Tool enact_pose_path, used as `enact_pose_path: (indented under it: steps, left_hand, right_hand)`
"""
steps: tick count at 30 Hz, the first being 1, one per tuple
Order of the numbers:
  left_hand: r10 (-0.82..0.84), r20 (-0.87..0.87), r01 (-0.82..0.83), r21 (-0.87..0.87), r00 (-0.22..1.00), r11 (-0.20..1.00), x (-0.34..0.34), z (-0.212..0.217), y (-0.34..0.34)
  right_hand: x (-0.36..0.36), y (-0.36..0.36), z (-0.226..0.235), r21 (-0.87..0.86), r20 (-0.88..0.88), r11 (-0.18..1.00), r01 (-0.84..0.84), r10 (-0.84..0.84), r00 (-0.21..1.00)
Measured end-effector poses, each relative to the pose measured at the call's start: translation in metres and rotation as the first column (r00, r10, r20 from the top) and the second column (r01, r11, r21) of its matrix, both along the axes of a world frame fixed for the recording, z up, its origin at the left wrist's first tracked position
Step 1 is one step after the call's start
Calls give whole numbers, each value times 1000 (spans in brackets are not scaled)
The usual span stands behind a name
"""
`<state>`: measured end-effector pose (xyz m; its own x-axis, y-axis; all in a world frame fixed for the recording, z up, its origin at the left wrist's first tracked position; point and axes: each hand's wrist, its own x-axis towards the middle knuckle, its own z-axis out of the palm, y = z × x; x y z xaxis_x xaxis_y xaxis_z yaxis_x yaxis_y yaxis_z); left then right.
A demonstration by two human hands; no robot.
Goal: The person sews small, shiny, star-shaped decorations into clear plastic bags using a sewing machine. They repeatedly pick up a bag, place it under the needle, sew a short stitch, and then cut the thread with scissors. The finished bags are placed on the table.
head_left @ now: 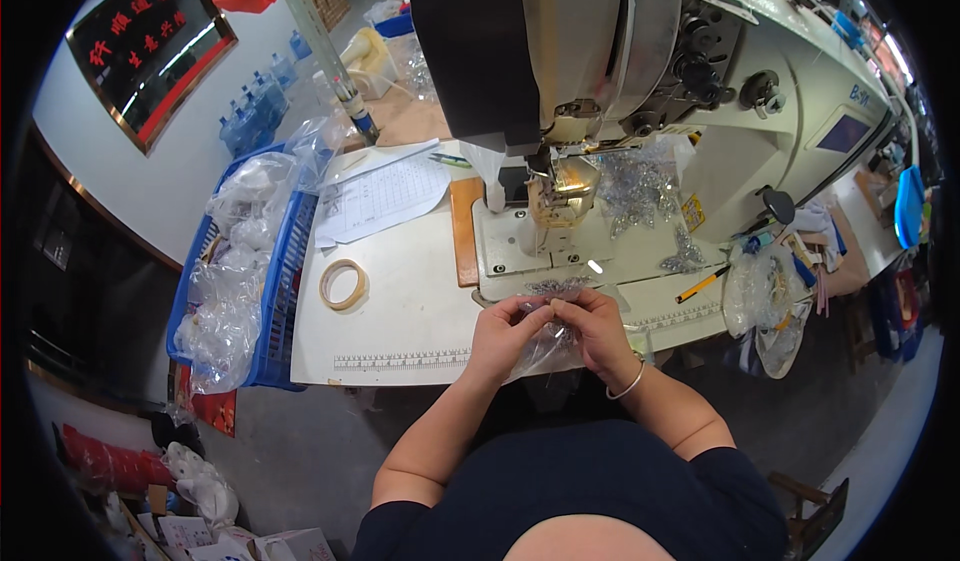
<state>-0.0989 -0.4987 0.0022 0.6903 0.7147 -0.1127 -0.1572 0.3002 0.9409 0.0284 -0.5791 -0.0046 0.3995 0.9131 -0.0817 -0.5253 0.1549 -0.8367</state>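
My left hand (505, 333) and my right hand (598, 331) meet at the table's front edge, just below the sewing machine (560, 51). Both are closed, thumbs and fingertips pinched together on a thin, glittery silver-and-clear piece (550, 333). Part of it hangs below my fingers like clear plastic sheet; its exact kind is hard to make out. Beyond my fingertips, another sparkly silver piece (558, 286) lies by the machine's metal bed (508, 246). More glittering silver pieces (638, 193) are heaped to the right of the needle area.
On the white table (400, 321) lie a tape roll (343, 285), paper sheets (385, 199) and a yellow-black cutter knife (701, 285). A blue basket (278, 331) of plastic-wrapped goods stands at the left. Clear bags (762, 291) hang over the right edge.
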Motion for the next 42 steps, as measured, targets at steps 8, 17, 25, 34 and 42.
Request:
enact_pose_path:
  steps: [8,17,25,34,42]
  left_hand:
    - [-10,-38,11,15,999,1000,-3,-9,1]
    - [-41,-2,40,-159,999,987,-8,-1,12]
    - [-82,35,88,-297,996,951,-10,15,13]
    - [-10,88,24,-158,996,987,-7,-3,-1]
    - [14,85,3,-189,996,982,-6,-13,-2]
  right_hand:
    - [0,-7,1,-85,-122,995,-47,36,992]
    - [9,-18,5,-107,74,994,15,-7,997]
    - [27,-32,26,-49,280,995,-86,97,955]
    - [20,-12,21,-8,-158,1000,-6,5,987]
    - [16,-12,12,-22,-5,996,88,-88,996]
